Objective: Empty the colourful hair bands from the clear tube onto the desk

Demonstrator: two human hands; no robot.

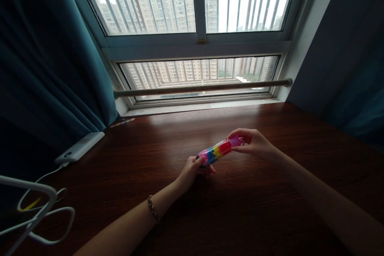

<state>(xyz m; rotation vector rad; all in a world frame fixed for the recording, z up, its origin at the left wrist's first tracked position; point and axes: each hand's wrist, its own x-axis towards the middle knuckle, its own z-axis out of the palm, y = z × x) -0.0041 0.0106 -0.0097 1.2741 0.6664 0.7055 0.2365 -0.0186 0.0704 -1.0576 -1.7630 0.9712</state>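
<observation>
A clear tube with bands of pink, blue, yellow and red [216, 151] is held tilted above the dark wooden table, its pink-purple end up and to the right. My left hand [195, 169] is closed around the lower left end, thumb on top. With thumb and fingers my right hand [251, 141] pinches the pink-purple end piece [236, 141]. Whether that piece is a cap or a nozzle I cannot make out. A beaded bracelet [153, 209] circles my left wrist.
At the left of the table [270, 192] lies a white power bank [80, 147] with a white cable [45, 208] looping toward me. A blue curtain [60, 60] hangs beside it. Behind the table is a barred window [156, 4] with a horizontal rail [198, 88].
</observation>
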